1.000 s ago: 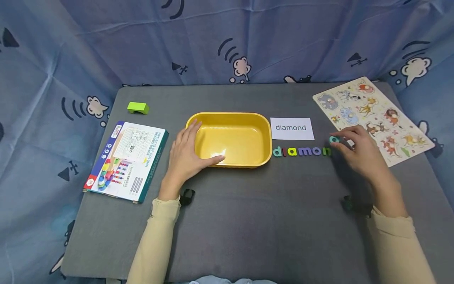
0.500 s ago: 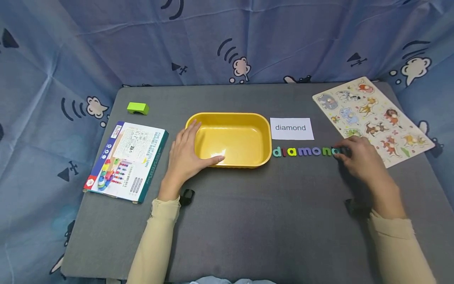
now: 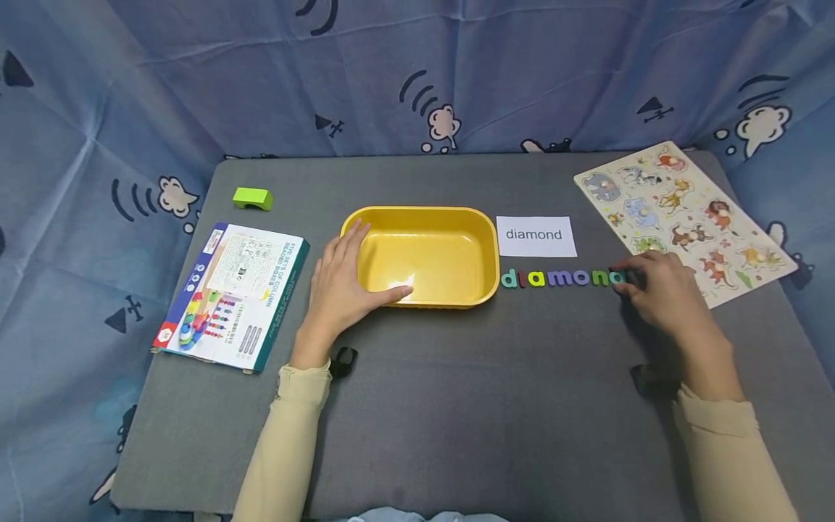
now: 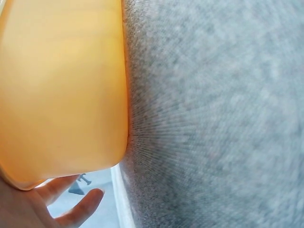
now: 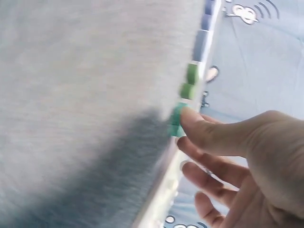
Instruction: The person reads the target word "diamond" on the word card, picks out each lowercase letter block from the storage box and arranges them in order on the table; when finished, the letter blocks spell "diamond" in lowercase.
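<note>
My left hand (image 3: pixel 342 279) rests along the left side of a yellow plastic tray (image 3: pixel 427 295), its thumb across the front rim and its fingers near the back corner. In the left wrist view the tray's wall (image 4: pixel 66 95) fills the left side, with loosely extended fingers (image 4: pixel 85 209) beyond it. A row of coloured letters (image 3: pixel 566 278) lies right of the tray and reads "diamon". At the row's right end my right hand (image 3: pixel 668 293) pinches a teal letter (image 5: pixel 175 122) between thumb and fingers, down at the table beside the green n (image 3: pixel 600 278). The fingers partly cover this letter.
Above the letters lies a white card (image 3: pixel 537 237) printed "diamond". An animal puzzle board (image 3: pixel 691 217) sits just behind my right hand. Far left are a flat boxed toy (image 3: pixel 235 297) and a green arch block (image 3: pixel 253 198). Patterned cloth (image 3: pixel 365 87) hangs behind the grey table (image 3: pixel 457 406).
My right hand has come down and toward me with the teal letter, from above the row to the table beside the n. The left hand and tray have stayed put.
</note>
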A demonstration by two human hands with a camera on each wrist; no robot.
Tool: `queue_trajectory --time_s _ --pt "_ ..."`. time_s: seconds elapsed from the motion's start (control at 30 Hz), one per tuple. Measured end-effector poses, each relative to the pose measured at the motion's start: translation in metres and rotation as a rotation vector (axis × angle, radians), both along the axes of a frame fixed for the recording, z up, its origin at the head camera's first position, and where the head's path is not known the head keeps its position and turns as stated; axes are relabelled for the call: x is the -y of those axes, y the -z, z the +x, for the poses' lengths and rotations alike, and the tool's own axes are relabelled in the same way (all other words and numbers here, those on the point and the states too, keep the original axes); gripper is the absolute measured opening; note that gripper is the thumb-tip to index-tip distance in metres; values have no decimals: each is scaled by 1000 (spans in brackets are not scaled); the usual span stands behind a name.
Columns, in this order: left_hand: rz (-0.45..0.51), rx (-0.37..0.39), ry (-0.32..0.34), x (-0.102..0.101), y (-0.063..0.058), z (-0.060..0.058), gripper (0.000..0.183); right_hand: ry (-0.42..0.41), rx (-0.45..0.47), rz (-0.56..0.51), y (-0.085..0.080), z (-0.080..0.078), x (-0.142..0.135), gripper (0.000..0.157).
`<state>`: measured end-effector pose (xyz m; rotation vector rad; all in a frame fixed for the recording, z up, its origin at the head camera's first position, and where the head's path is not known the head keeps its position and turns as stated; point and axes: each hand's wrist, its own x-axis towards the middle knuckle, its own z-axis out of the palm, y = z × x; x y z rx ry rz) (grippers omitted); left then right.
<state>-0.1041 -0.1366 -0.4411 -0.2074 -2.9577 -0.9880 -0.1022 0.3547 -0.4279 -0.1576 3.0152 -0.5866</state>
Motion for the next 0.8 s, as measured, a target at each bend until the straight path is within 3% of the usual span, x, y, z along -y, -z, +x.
queue_trajectory --time_s 0.17,0.37,0.5,0.67,0.8 --pt "-7 2 18 1 -1 -1 124 45 -22 -27 -11 0 -1 35" --pt "-52 -13 32 4 -4 -3 117 39 -93 -103 -21 -3 15 37" --pt "-106 -46 32 6 -4 -4 109 12 -144 -118 -19 -4 34 54" --pt "-138 -127 42 9 -4 -5 109 0 -119 -50 -13 -7 67 76" --pt "-226 -149 25 11 -8 -6 108 16 -118 -10 -11 -7 95 84"
